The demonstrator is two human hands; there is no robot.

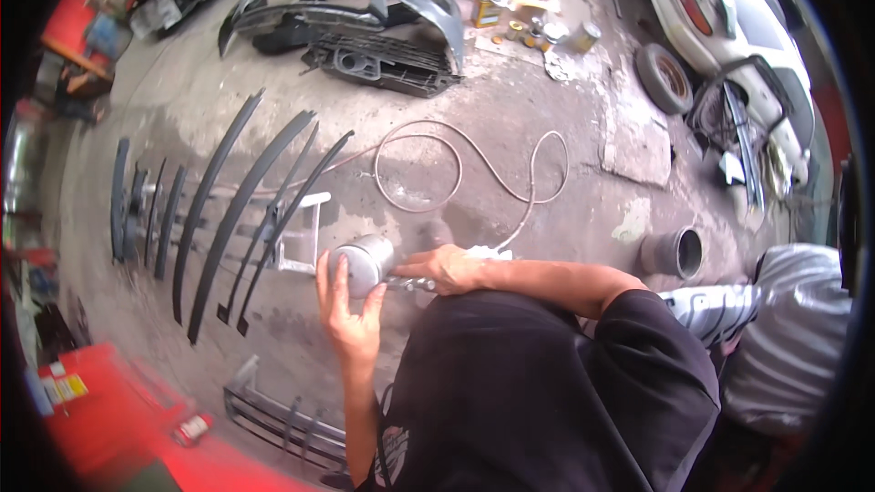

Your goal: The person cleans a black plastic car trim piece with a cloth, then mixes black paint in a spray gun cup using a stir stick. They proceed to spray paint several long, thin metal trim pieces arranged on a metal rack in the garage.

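A silvery paint spray gun [412, 283] with a round metal cup [366, 261] is held in front of my body. Around the cup's lid, the fingers and thumb of my left hand [352, 323] are curled, gripping it from the side. My right hand [448, 270] is wrapped about the gun's body, and its fingertips are partly hidden behind the cup. Something white [489, 253] shows beside my right wrist, where a thin air hose [531, 173] runs off and loops over the floor. To the left, several long dark trim strips [239, 205] lie across a pale metal stand [314, 219].
A grey car bumper [401, 0] and a black grille [383, 64] lie far ahead. Cans [538, 32] stand right of them. A wheel [663, 79], a dark cylinder [673, 252] and a person in grey [793, 337] are at right. A red surface [137, 419] fills the lower left.
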